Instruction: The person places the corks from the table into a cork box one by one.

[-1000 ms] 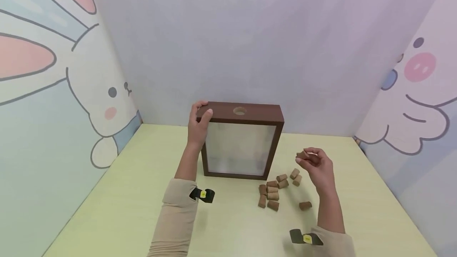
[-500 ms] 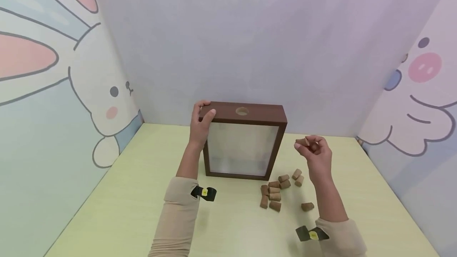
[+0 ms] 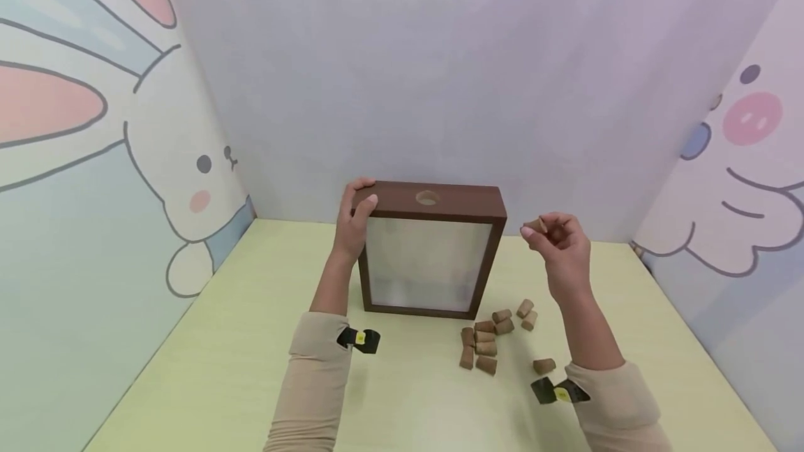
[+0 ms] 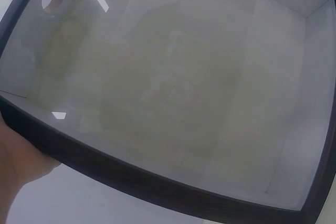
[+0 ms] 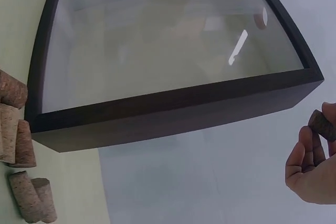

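At the lower right of the head view, a single cork (image 3: 544, 366) lies on the surface (image 3: 226, 368), apart from the loose corks (image 3: 486, 348) grouped up and left of it. Above them, at right of centre, the right hand (image 3: 567, 260) is raised, pinching the held cork (image 3: 534, 226) between thumb and fingertips; it is clear of both the surface and the box (image 3: 465, 195).

The box stands upright in the middle of the frame, its clear panel facing the camera. The left hand (image 3: 352, 229) grips its upper left corner, thumb on the top face, fingers over the far edge. The round hole (image 3: 428, 198) is in that top face and opens upward.

From the right hand, the hole lies to the left and slightly higher in the picture, beyond the box's right end. The left hand is the nearer to it, but the right has the cork. In the head view the held cork's long axis runs nearly level, left to right, so it looks to lie across the hole's upward opening rather than in line with it.
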The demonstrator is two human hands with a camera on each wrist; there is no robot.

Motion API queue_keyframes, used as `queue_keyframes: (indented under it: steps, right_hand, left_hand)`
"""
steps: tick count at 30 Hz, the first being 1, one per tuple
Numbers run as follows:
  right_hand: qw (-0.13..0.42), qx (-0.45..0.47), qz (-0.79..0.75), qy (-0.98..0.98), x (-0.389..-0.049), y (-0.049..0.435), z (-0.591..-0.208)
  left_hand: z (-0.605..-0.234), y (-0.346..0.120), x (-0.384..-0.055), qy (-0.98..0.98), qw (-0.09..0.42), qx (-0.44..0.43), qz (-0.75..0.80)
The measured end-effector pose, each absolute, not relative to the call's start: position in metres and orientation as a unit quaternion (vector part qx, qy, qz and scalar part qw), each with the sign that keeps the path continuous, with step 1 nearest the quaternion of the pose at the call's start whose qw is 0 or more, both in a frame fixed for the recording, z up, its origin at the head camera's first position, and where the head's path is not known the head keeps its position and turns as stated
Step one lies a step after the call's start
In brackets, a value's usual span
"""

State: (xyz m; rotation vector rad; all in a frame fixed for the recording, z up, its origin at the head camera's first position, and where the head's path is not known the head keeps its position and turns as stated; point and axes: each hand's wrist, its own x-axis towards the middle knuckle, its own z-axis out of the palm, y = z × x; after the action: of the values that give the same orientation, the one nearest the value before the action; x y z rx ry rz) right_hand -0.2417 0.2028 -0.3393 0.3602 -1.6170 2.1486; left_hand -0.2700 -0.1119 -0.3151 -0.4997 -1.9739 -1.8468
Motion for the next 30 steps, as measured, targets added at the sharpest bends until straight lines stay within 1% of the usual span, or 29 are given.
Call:
queue_keyframes:
  steps: [2,7,9,14,24,30]
  right_hand:
    - [0.217,0.137,0.775,-0.578,-0.242,0.202,-0.333]
    - [0.227,0.148,0.789,-0.551,-0.247,0.197,-0.316]
    - [0.234,0.158,0.794,-0.539,-0.250,0.195,-0.308]
    - [0.244,0.191,0.793,-0.525,-0.257,0.190,-0.290]
    - [0.226,0.221,0.784,-0.535,-0.264,0.179,-0.266]
    - [0.185,0.249,0.769,-0.559,-0.269,0.172,-0.255]
  left_hand:
    - [-0.315,-0.111,-0.271,-0.700,0.192,-0.182,-0.663]
    - [-0.328,-0.115,-0.287,-0.697,0.197,-0.182,-0.665]
    - [-0.334,-0.117,-0.294,-0.695,0.203,-0.185,-0.665]
    - [-0.338,-0.116,-0.298,-0.689,0.221,-0.187,-0.664]
    - [-0.340,-0.112,-0.297,-0.688,0.235,-0.179,-0.663]
    - [-0.339,-0.115,-0.297,-0.686,0.226,-0.185,-0.666]
